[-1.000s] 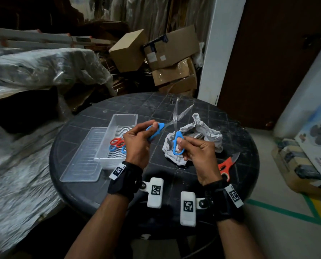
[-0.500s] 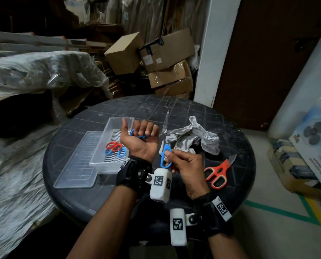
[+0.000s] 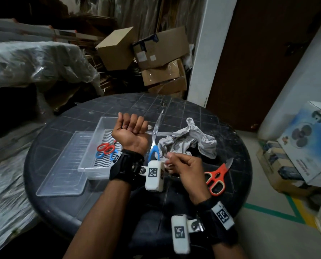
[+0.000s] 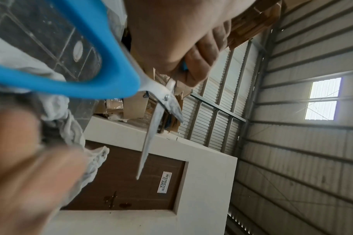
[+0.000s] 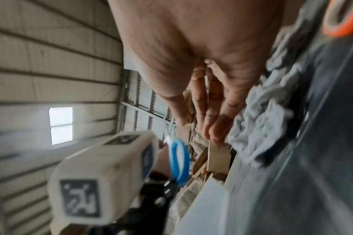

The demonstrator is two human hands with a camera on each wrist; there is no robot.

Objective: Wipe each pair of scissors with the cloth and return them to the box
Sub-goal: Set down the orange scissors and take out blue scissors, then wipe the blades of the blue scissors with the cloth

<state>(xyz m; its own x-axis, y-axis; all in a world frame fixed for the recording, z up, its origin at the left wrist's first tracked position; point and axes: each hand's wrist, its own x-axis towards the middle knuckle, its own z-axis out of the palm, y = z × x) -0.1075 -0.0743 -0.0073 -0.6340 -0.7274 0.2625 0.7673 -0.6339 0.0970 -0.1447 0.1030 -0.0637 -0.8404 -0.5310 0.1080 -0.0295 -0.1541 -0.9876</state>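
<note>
Blue-handled scissors (image 3: 154, 139) are held above the dark round surface (image 3: 230, 135), blades spread wide apart, one pointing away from the person and the other lying across toward the crumpled grey cloth (image 3: 189, 141). The left hand (image 3: 130, 134), palm turned up, has its fingers curled round one handle loop, while the other blue loop hangs free beside that wrist. The right hand (image 3: 184, 166) hovers just beside the near edge of the cloth with fingers relaxed and loosely bent; the wrist view shows them gripping nothing. A clear plastic box (image 3: 99, 146) sits left of the hands with a red pair (image 3: 105, 148) and a blue pair (image 3: 107, 155) of small scissors inside it. Its lid (image 3: 62, 171) lies flat just beside it on the left. Orange-handled scissors (image 3: 216, 175) lie on the surface right of the right hand.
</note>
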